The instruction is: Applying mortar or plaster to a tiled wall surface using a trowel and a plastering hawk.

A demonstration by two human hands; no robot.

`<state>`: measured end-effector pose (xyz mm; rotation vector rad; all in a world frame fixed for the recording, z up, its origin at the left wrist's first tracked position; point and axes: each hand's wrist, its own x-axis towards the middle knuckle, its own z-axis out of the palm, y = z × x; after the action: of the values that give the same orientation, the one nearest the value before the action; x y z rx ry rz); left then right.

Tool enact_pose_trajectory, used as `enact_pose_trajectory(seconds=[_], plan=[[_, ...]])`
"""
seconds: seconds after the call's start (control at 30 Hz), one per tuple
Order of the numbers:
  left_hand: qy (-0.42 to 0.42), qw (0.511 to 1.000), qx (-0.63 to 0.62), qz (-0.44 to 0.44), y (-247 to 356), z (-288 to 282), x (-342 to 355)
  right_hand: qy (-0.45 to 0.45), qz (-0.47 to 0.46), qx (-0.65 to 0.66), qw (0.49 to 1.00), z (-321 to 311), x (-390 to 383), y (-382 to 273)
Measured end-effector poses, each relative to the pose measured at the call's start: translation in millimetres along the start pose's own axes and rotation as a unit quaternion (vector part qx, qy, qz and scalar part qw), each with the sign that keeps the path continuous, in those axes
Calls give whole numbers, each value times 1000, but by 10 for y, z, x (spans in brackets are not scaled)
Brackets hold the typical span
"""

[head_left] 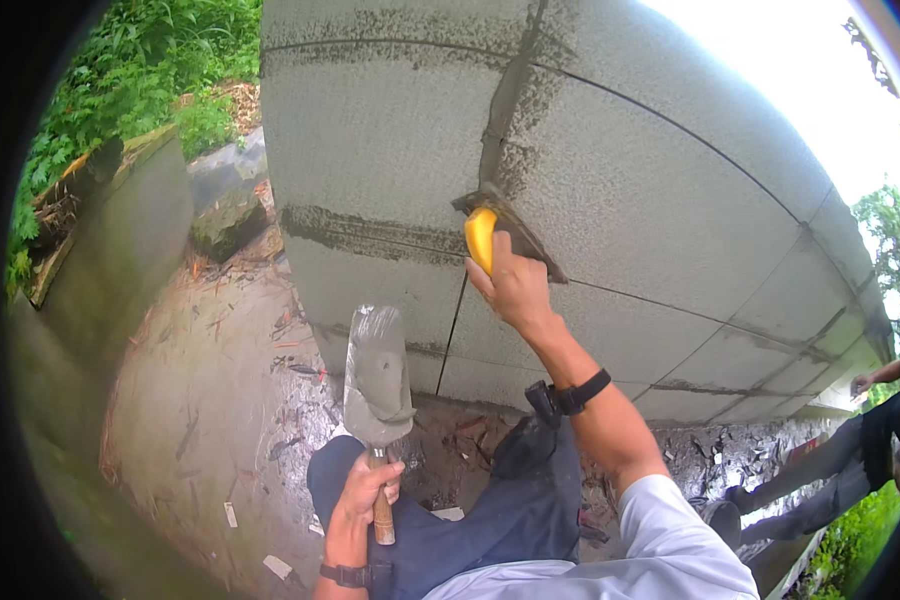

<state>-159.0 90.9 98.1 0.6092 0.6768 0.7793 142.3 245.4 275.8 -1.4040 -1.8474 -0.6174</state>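
Observation:
My right hand (511,283) is closed round the yellow handle of a float (528,238), whose dark flat plate lies against the grey block wall (380,140). It sits where an upright joint meets a level one. A band of wet mortar (503,110) runs up the upright joint above the float. Lower down, my left hand (362,487) grips the wooden handle of a trowel (378,375). Its wide blade points up and carries a lump of grey mortar (382,380). The trowel is held in front of the wall's lower left part, above my knee.
A second person (850,450) stands by the wall at the far right. At the left are a slab (145,220), a rock (228,222) and green plants. Debris, leaves and pale scraps (277,567) lie on the wet ground.

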Motion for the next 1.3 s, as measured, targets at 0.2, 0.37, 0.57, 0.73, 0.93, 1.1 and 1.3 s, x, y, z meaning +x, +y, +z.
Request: enact_pose_trajectory(seconds=[0.2, 0.37, 0.57, 0.73, 0.93, 1.1, 1.3], plan=[[-12, 1000, 7, 13, 30, 62, -19, 72, -73, -139, 985, -636, 1237, 3], [-16, 1000, 13, 17, 63, 78, 11, 184, 19, -153, 971, -1278, 2044, 167], [-16, 1000, 18, 7, 129, 21, -22, 95, 158, 438, 880, -764, 679, -104], [-10, 999, 32, -9, 164, 20, -38, 63, 216, 557, 799, 2, 229, -232], [3, 1000, 19, -14, 74, 50, -57, 102, 223, 537, 807, -416, 1129, -71], [-4, 1000, 11, -18, 26, 106, 21, 165, 198, 451, 854, -574, 961, -56], [-19, 998, 44, -27, 83, 93, 41, 4, 90, 6, 996, -189, 556, -28]])
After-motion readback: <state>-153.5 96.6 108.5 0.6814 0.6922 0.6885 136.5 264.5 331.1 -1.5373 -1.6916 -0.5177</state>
